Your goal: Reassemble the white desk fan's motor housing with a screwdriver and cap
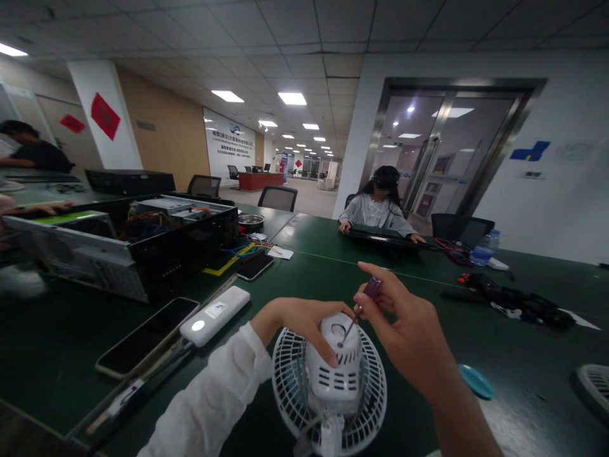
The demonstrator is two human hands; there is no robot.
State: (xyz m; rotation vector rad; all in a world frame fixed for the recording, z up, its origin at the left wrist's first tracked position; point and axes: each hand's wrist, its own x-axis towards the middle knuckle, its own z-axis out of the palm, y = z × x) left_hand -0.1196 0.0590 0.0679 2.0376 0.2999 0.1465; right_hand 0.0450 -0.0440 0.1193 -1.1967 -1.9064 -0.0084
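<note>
- one white plastic desk fan (333, 381)
- one purple-handled screwdriver (372, 287)
- two black smartphones (147, 336)
- one clear plastic water bottle (484, 249)
- one round teal dish (476, 381)
- one open black computer case (128, 254)

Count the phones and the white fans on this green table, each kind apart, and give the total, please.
Phones: 2 (a nearer phone and a farther phone)
White fans: 2 (a small desk fan at the centre and a partly seen fan at the right edge)
Total: 4

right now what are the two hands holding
Left hand: closed on the white fan motor housing.
Right hand: holding a purple-handled screwdriver, tip at the housing.
</note>
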